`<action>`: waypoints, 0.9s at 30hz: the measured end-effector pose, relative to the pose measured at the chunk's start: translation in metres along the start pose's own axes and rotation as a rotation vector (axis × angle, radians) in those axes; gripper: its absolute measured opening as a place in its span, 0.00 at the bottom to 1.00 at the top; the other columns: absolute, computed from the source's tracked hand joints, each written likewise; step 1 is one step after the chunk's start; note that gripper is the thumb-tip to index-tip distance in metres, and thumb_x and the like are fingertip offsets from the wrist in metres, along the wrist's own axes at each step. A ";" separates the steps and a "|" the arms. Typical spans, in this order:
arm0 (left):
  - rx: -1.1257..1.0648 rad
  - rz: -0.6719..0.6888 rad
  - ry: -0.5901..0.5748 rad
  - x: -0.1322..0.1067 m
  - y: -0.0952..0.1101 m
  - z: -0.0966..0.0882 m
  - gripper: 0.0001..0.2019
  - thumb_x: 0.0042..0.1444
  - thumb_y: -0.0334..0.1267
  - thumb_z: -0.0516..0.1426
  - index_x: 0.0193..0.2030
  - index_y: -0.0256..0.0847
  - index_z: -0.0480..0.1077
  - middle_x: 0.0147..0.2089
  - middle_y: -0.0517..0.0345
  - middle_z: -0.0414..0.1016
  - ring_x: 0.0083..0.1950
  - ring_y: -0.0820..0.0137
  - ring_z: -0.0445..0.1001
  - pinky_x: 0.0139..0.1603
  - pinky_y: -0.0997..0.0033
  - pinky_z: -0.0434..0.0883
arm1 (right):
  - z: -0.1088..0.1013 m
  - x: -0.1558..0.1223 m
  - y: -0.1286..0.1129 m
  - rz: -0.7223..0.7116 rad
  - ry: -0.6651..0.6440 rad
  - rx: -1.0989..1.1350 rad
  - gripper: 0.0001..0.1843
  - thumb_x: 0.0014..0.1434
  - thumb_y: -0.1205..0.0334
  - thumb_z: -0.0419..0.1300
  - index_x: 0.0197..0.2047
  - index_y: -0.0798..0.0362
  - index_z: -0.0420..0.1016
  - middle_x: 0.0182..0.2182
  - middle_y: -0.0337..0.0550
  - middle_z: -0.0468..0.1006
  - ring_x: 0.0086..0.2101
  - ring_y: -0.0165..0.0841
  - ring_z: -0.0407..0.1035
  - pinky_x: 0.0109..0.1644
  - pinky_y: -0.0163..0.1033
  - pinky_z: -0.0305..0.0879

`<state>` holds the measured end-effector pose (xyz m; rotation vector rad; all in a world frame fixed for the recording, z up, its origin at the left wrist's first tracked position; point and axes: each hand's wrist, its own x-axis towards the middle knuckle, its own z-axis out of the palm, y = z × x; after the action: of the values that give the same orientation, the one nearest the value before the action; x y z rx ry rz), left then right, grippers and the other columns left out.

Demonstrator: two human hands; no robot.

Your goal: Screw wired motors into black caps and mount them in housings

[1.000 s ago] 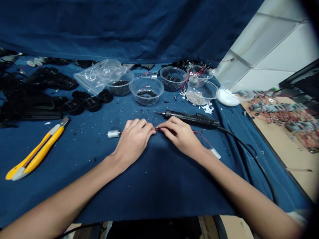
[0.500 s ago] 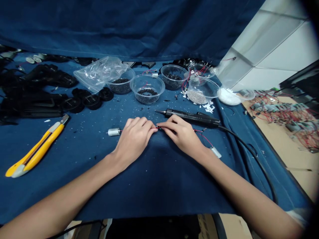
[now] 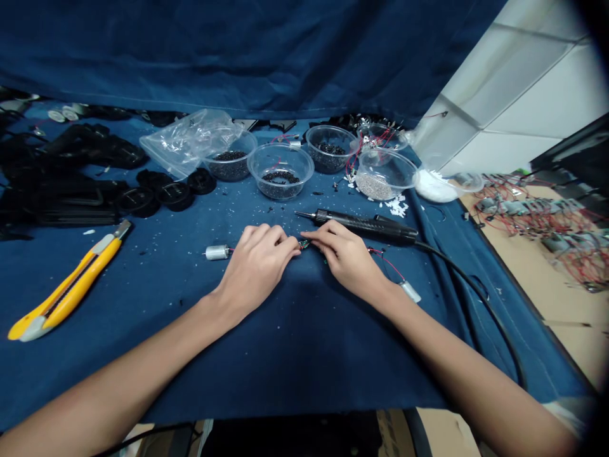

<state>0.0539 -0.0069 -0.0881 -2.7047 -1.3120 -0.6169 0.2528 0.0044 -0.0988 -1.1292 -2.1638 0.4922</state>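
Observation:
Between my fingertips sits a small green circuit board point(image 3: 303, 244), mostly covered by the fingers. My left hand point(image 3: 259, 260) is closed in a pinch at its left end. From the other side my right hand point(image 3: 347, 257) pinches it with thumb and forefinger. A silver motor point(image 3: 217, 252) with a red wire lies just left of my left hand. Another silver motor point(image 3: 410, 291) rests by my right wrist, its red and dark wires running under the right hand. Right behind my right hand lies a black electric screwdriver point(image 3: 366, 226), its tip pointing left.
A yellow utility knife point(image 3: 71, 282) lies at left. Behind stand clear tubs of dark screws point(image 3: 280, 172), a tub of silvery bits point(image 3: 380, 181) and a plastic bag point(image 3: 190, 139). Black round parts point(image 3: 174, 195) sit back left. Wired motors point(image 3: 533, 206) cover cardboard at right.
The fingertips have shifted slightly, and more of the green circuit board shows between them. The rest of the scene stays in place.

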 end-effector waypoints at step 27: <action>-0.013 -0.015 0.055 0.003 -0.001 -0.004 0.12 0.68 0.37 0.47 0.45 0.39 0.71 0.40 0.52 0.70 0.41 0.65 0.65 0.42 0.63 0.61 | -0.008 0.003 -0.007 -0.074 0.026 -0.081 0.12 0.65 0.67 0.51 0.46 0.53 0.74 0.39 0.46 0.74 0.42 0.34 0.67 0.50 0.42 0.65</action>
<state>0.0537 -0.0055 -0.0839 -2.6699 -1.3204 -0.6987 0.2529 0.0034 -0.0884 -1.0876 -2.2111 0.3582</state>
